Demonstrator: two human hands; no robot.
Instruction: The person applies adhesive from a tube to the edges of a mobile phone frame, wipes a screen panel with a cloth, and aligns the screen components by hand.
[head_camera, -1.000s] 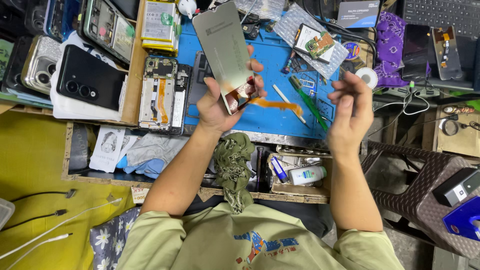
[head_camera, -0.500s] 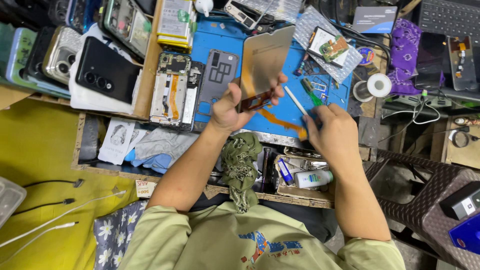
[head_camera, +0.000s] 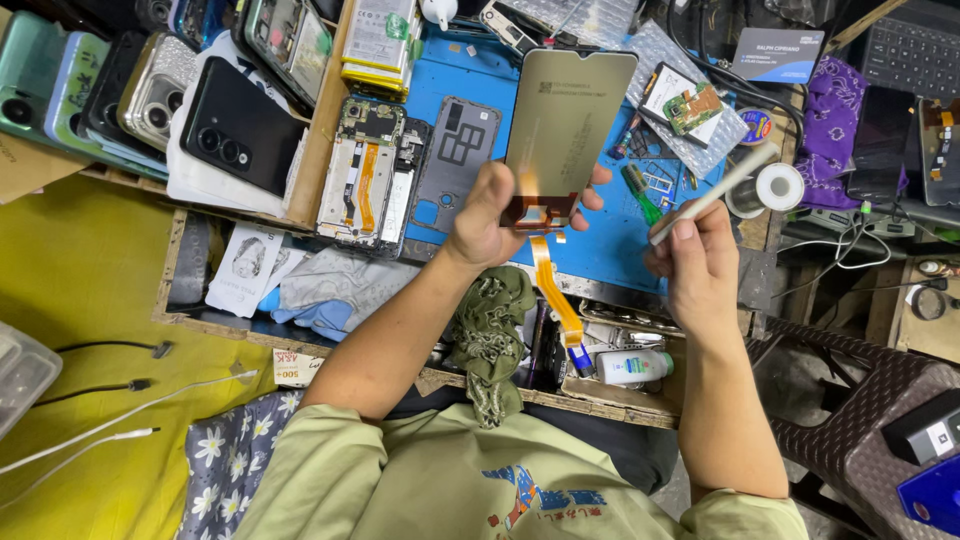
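My left hand (head_camera: 500, 215) grips the lower end of a phone display panel (head_camera: 566, 120), held upright with its tan back side facing me. An orange flex cable (head_camera: 555, 295) hangs from the panel's bottom edge down toward the tray of tools. My right hand (head_camera: 695, 255) holds a thin white stick-like tool (head_camera: 715, 190), pointing up and to the right, a little to the right of the panel. Both hands hover above the blue work mat (head_camera: 610, 240).
An opened phone body (head_camera: 365, 175) and a grey back frame (head_camera: 455, 160) lie on the mat's left. Several phones (head_camera: 150, 90) crowd the upper left. A solder roll (head_camera: 778, 187), circuit board (head_camera: 685, 105), white bottle (head_camera: 635, 367) and green cloth (head_camera: 490, 335) lie nearby.
The display panel has turned more upright with its tan back toward me. My right hand picked up the white stick-like tool and lifted it to the right of the panel.
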